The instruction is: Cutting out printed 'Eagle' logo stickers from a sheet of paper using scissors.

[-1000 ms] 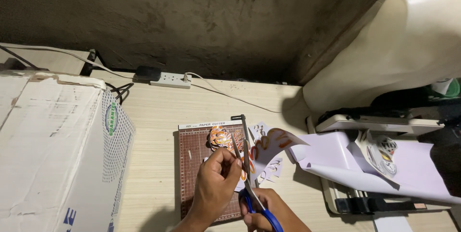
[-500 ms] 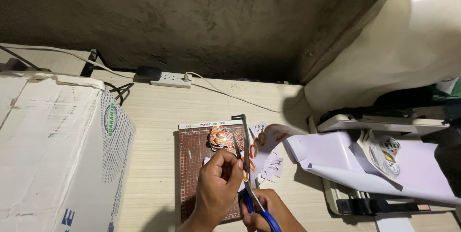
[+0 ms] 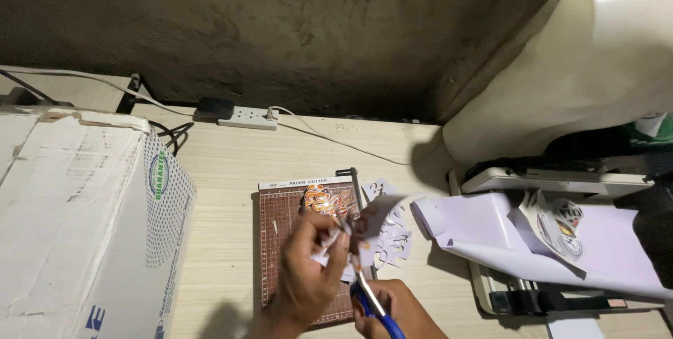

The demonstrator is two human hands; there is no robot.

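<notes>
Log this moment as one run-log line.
left hand: holds paper cutout | right hand: grips blue-handled scissors, blades at cutout | under: paper cutter board | right: purple sheet

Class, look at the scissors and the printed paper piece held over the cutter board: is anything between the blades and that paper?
Nothing visible. The left hand holds the paper piece right at the tips of the scissors, which the right hand grips, above the brown cutter board.
</notes>
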